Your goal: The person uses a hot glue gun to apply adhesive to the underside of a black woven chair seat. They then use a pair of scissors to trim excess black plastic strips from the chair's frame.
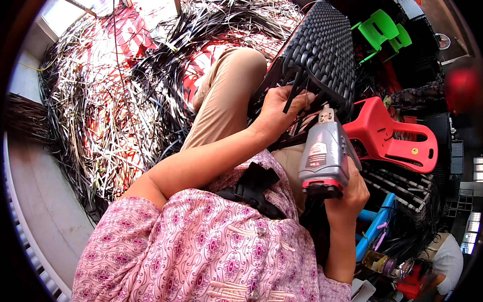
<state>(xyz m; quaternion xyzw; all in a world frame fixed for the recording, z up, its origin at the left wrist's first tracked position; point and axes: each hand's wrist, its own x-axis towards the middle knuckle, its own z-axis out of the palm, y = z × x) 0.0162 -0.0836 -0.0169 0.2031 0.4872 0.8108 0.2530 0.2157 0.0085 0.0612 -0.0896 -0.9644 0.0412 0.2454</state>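
A black woven rattan furniture piece point(321, 44) stands propped beyond my knees, its loose strip ends hanging at the near edge. My left hand point(284, 109) is closed at that edge, pinching black plastic strips point(293, 90) between thumb and fingers. My right hand point(355, 188) grips a grey and red staple gun point(325, 151) by its handle. The gun's metal nose point(326, 114) points at the woven piece, just right of my left fingers. I cannot tell whether the nose touches it.
A heap of loose black and pale strips point(102, 109) covers the floor at left. Close on the right are a red plastic chair point(383, 134) and a blue frame point(376, 225). Green chairs point(377, 29) stand farther back. Two other people point(448, 262) are at the right.
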